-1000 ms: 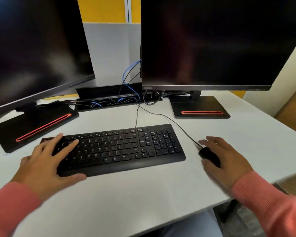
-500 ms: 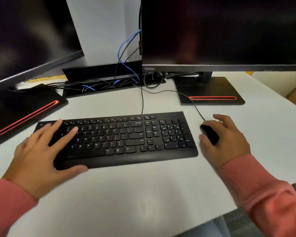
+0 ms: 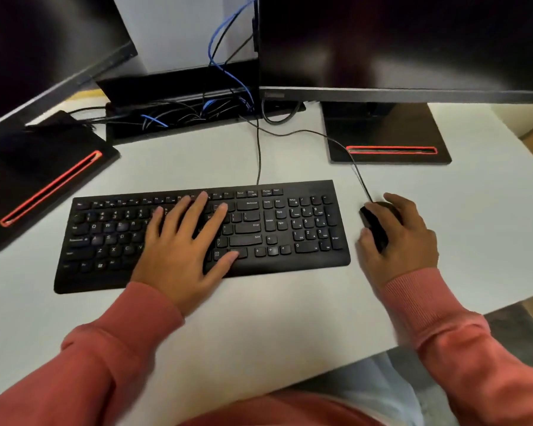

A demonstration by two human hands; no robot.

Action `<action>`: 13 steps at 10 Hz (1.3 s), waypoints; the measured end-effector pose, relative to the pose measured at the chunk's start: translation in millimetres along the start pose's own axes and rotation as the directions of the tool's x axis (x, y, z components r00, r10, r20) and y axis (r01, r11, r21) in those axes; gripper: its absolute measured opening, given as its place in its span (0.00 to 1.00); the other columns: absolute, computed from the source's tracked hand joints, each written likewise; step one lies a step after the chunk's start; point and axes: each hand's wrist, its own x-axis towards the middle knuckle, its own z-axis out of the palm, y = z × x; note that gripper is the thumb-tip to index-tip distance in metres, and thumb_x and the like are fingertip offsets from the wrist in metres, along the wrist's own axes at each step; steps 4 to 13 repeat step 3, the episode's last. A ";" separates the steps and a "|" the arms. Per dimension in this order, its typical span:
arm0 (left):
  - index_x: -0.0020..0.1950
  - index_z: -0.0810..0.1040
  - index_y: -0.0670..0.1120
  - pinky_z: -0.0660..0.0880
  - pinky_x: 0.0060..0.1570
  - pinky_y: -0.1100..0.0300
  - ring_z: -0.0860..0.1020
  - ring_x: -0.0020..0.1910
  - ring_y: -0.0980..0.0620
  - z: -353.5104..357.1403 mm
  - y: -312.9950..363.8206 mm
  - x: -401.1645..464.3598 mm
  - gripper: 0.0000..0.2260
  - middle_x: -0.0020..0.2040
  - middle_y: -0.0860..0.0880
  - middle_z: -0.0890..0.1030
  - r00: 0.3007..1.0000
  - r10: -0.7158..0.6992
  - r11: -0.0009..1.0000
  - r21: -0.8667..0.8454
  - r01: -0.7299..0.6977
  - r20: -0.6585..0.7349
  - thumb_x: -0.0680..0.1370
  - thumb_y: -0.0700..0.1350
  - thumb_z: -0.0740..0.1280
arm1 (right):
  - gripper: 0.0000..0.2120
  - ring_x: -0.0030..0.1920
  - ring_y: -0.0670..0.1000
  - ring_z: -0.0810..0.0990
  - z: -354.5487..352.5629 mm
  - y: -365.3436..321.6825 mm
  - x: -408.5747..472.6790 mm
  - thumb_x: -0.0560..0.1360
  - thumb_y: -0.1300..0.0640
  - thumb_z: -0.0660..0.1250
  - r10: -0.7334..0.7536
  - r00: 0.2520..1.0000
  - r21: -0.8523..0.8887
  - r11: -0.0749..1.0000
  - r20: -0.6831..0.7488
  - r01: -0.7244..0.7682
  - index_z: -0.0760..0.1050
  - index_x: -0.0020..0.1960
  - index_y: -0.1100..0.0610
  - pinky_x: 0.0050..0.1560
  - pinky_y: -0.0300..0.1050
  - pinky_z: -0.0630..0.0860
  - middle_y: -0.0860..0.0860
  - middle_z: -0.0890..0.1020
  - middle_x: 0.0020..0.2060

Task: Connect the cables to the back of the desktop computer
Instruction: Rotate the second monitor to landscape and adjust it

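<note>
On the desk (image 3: 290, 318) there are two monitors, one at the left (image 3: 43, 41) and one at the right (image 3: 413, 41), each on its own stand with a red-edged slot, plus one keyboard (image 3: 290, 229) and one mouse (image 3: 374, 222). Two hands show, left (image 3: 182, 241) and right (image 3: 406, 238). The cables (image 3: 179, 116) in the tray tangle too much for a count, perhaps two or three blue.

The left hand (image 3: 182, 241) is laid palm down with its fingers spread and nearly straight, the thumb stretched out to the side; nothing is gripped by it. The right hand (image 3: 403, 238) is cupped, its fingers and thumb curled round a small dark mouse (image 3: 374, 224) that is held from above. Both forearms are covered by pink ribbed sleeves (image 3: 425, 305) and are stretched forward, the left one angled inward.
</note>
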 end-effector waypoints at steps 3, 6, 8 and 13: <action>0.84 0.54 0.58 0.50 0.80 0.39 0.55 0.83 0.44 -21.5 7.4 0.0 0.32 0.84 0.48 0.57 0.987 -0.053 0.997 -0.043 0.060 0.149 0.81 0.67 0.48 | 0.23 0.60 0.59 0.79 -24.1 -5.9 4.9 0.71 0.50 0.69 0.067 0.973 0.014 0.997 0.221 -0.072 0.77 0.66 0.47 0.57 0.57 0.74 0.52 0.69 0.71; 0.84 0.54 0.58 0.50 0.80 0.39 0.55 0.83 0.44 -21.5 7.4 0.0 0.32 0.84 0.48 0.57 0.987 -0.053 0.997 -0.043 0.060 0.149 0.81 0.67 0.48 | 0.23 0.60 0.59 0.79 -24.1 -5.9 4.9 0.71 0.50 0.69 0.067 0.973 0.014 0.997 0.221 -0.072 0.77 0.66 0.47 0.57 0.57 0.74 0.52 0.69 0.71; 0.84 0.54 0.58 0.50 0.80 0.39 0.55 0.83 0.44 -21.5 7.4 0.0 0.32 0.84 0.48 0.57 0.987 -0.053 0.997 -0.043 0.060 0.149 0.81 0.67 0.48 | 0.23 0.60 0.59 0.79 -24.1 -5.9 4.9 0.71 0.50 0.69 0.067 0.973 0.014 0.997 0.221 -0.072 0.77 0.66 0.47 0.57 0.57 0.74 0.52 0.69 0.71; 0.84 0.54 0.58 0.50 0.80 0.39 0.55 0.83 0.44 -21.5 7.4 0.0 0.32 0.84 0.48 0.57 0.987 -0.053 0.997 -0.043 0.060 0.149 0.81 0.67 0.48 | 0.23 0.60 0.59 0.79 -24.1 -5.9 4.9 0.71 0.50 0.69 0.067 0.973 0.014 0.997 0.221 -0.072 0.77 0.66 0.47 0.57 0.57 0.74 0.52 0.69 0.71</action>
